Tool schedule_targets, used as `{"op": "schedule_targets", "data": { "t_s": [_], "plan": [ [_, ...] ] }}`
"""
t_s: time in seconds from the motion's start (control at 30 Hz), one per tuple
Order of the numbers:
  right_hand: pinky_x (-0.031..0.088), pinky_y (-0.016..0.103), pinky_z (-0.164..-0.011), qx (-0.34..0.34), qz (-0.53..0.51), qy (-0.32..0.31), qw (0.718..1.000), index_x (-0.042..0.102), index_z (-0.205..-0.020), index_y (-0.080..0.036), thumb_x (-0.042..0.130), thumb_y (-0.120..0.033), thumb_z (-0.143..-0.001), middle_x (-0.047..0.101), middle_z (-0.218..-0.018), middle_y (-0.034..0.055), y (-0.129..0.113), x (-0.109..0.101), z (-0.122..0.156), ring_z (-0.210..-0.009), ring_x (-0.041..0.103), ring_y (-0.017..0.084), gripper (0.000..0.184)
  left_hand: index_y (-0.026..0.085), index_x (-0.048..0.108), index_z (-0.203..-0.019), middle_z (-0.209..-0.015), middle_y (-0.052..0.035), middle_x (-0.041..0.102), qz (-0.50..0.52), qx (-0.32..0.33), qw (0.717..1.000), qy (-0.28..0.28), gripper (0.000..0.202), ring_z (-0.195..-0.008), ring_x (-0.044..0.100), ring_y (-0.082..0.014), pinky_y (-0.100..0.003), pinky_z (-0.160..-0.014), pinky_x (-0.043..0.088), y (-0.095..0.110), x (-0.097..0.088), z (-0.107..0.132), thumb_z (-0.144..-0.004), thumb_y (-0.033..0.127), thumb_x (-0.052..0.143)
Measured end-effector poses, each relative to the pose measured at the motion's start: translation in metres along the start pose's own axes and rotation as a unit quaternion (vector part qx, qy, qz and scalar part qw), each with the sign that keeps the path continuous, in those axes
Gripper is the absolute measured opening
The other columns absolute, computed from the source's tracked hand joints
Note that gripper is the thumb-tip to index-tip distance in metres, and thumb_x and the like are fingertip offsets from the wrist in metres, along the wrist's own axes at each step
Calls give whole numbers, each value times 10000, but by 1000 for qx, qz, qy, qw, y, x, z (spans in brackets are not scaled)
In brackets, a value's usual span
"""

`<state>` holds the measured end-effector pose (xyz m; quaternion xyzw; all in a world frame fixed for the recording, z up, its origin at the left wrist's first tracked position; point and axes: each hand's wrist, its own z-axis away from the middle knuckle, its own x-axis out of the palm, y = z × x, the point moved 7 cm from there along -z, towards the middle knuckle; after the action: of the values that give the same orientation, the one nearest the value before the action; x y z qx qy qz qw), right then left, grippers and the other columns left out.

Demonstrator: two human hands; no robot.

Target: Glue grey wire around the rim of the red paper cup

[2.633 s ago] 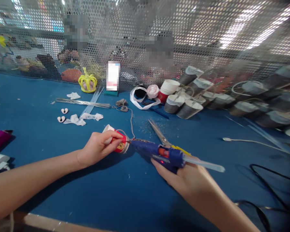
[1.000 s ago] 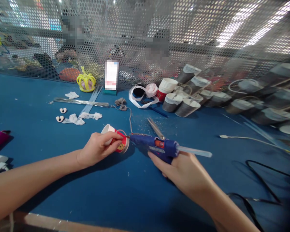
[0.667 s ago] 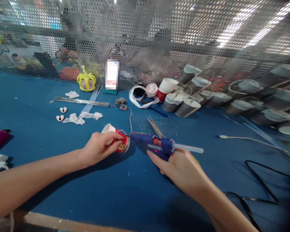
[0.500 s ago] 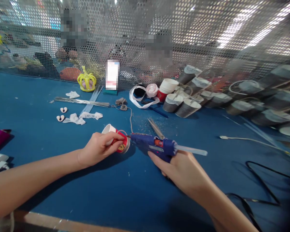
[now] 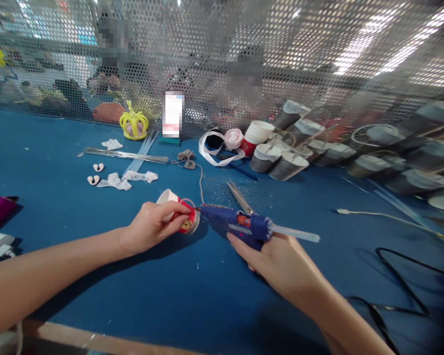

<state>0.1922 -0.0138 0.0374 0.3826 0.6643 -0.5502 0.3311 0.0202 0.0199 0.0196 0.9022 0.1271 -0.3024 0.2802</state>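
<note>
My left hand (image 5: 159, 223) is closed round a red and white paper cup (image 5: 167, 196), which lies on its side with its open mouth pointing up and left. Grey cord (image 5: 201, 182) runs from a small tangled bundle (image 5: 185, 159) down to the cup's base end. My right hand (image 5: 277, 256) grips a blue hot glue gun (image 5: 237, 223), with a clear glue stick (image 5: 298, 232) jutting from its back. The gun's nozzle is at the cup's base, close to my left fingertips; whether it touches is hidden. Scissors (image 5: 240, 196) lie behind the gun.
Grey cord-wrapped cups (image 5: 290, 166) crowd the back right beside stacked white cups (image 5: 259, 130). White ribbon (image 5: 222, 161), metal rods (image 5: 126, 155), lace scraps (image 5: 118, 181) and a yellow crown-shaped piece (image 5: 133, 122) lie farther back. A black cable (image 5: 403, 281) loops at right. Perforated mesh (image 5: 192, 54) stands behind.
Both hands, the cup and the glue gun stay almost in place. The whole view has shifted very slightly.
</note>
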Motion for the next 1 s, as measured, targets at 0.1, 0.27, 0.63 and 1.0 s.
{"op": "schedule_targets", "data": {
  "t_s": [0.1,0.27,0.63,1.0],
  "plan": [
    [359,250,-352,-12,0,11,1000,484,-486,-250,522,-344,-719,481,-347,-20,-2,-1,1,-410,546,171,254,152,608,-858,-581,28,649,-9,-7,1000,-1,135,-413,506,-39,-122,-427,386,-1,0,0,-844,220,493],
    [379,246,-378,-8,-12,5,1000,425,-485,-248,507,-315,-718,491,-377,-23,-2,0,2,-423,538,161,256,154,617,-867,-581,19,657,-6,-11,1000,-2,153,-420,521,-47,-127,-443,396,-4,1,2,-844,237,491],
    [426,251,-428,-18,-26,-22,999,490,-577,-240,473,-252,-715,596,-523,5,1,3,1,-463,548,162,140,145,625,-861,-631,5,676,3,-11,1000,1,128,-431,522,-47,-129,-453,400,-3,0,1,-829,196,512],
    [376,235,-387,-72,2,-15,997,507,-580,-229,457,-214,-732,540,-463,-20,-3,0,4,-387,474,130,161,149,642,-876,-638,-15,683,9,-30,999,-10,172,-447,541,-62,-149,-453,388,-8,3,3,-840,228,495]
  ]
}}
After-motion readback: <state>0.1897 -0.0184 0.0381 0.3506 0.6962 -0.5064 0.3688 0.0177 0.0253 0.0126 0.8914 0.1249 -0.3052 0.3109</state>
